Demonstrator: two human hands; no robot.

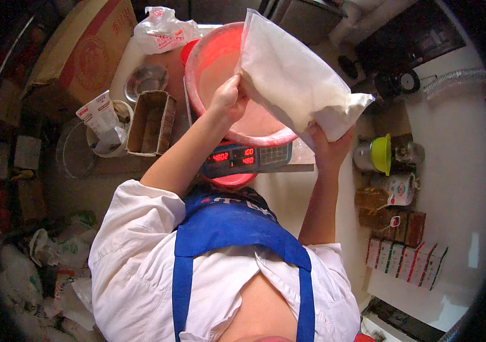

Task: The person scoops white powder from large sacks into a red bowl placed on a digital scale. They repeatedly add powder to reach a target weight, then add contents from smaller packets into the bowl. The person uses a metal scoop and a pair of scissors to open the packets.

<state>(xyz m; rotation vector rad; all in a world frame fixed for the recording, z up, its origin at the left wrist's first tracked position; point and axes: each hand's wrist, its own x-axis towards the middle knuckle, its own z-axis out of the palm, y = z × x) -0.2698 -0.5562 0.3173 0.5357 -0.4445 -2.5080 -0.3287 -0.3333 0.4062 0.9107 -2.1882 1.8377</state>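
Observation:
Both my hands hold a white bag [290,68] with pale contents, tilted above a large red plastic basin [193,81]. My left hand [229,97] grips the bag's edge over the basin, while my right hand [331,143] grasps its gathered right end. Inside the basin lies a pale powdery layer [256,122]. The basin rests on a digital scale [249,158] with a lit red display facing me. Below the scale, part of another red container [233,179] shows. Whether anything flows from the bag cannot be seen.
Left of the basin are a metal bowl [145,81], an open cardboard box [151,122], a white bucket [126,147] holding a packet, and a plastic bag [166,34]. A big carton [85,55] stands behind. On the right are a lime-green bowl [381,154] and several upright boxes [407,260].

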